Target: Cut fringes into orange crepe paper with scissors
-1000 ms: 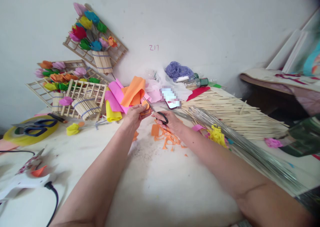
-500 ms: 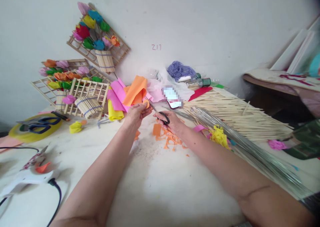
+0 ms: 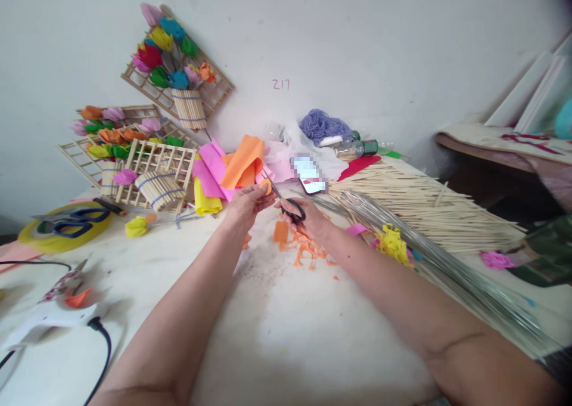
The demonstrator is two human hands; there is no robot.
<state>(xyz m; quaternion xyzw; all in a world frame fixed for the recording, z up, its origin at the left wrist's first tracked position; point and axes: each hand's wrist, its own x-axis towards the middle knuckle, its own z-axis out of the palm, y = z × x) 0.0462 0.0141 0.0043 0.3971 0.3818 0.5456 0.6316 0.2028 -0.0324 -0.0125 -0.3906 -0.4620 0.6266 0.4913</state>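
Note:
My left hand pinches a small piece of orange crepe paper between thumb and fingers. In my right hand is a pair of scissors with black handles, its blades pointing up and left at the orange piece. Whether the blades touch the paper I cannot tell. Below my hands lie orange paper scraps and a small orange rectangle. Just behind my left hand are rolls of orange paper, pink paper and yellow paper.
Stick lattices with paper flowers stand at the left back. A tape roll with blue-handled scissors and a power strip lie left. Rightward are a phone, thin wooden sticks, and metal wires.
The scissor blades and the orange piece have shifted very slightly against each other. Both hands keep their hold, and the rest of the table looks the same.

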